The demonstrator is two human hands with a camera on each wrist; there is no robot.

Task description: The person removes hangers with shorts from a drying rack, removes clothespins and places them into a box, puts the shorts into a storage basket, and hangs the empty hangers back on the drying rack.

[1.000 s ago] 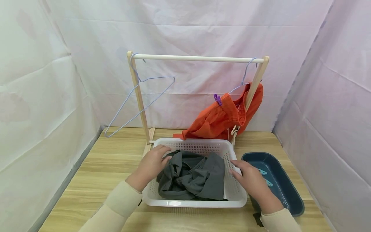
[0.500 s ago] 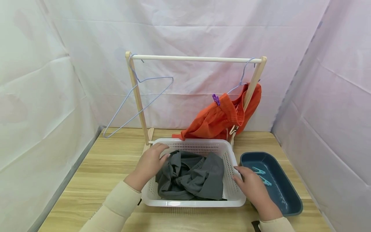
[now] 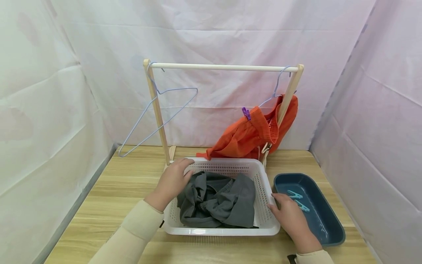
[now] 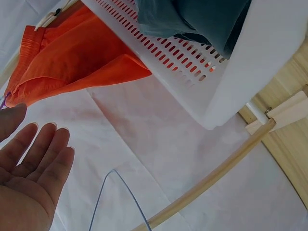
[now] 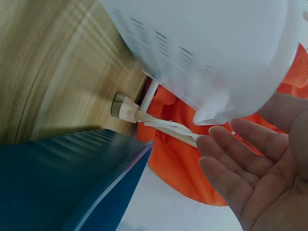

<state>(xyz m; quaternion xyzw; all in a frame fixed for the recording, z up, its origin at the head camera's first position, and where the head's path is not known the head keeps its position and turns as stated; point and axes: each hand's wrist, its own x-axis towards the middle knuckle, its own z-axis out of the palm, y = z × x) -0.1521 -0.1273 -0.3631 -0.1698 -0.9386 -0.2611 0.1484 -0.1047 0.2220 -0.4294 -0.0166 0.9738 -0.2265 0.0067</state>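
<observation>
A white perforated basket [image 3: 221, 231] stands on the table, holding a bunched dark grey garment [image 3: 227, 207] with a gathered elastic waistband. At the basket's left rim, my left hand [image 3: 172, 182] has its thumb reaching over the inside; the left wrist view shows its fingers [image 4: 48, 149] extended and apart from the basket. My right hand [image 3: 291, 216] is beside the right rim, thumb toward the basket. In the right wrist view, its fingers [image 5: 240, 154] stretch out loosely near the basket corner [image 5: 211, 115]. Neither hand grips the garment.
Behind the basket rises a wooden rack [image 3: 224, 67]. A bare blue hanger [image 3: 178, 89] hangs at its left end. Orange elastic-waisted shorts [image 3: 244, 132] hang at the right, with a purple clip [image 3: 246, 113]. A dark blue tray [image 3: 331, 223] at right holds light blue clips [image 3: 301, 206].
My right hand has moved a little down and toward the right, along the basket's right rim. The left hand has shifted only slightly. Basket and garment stay in place.
</observation>
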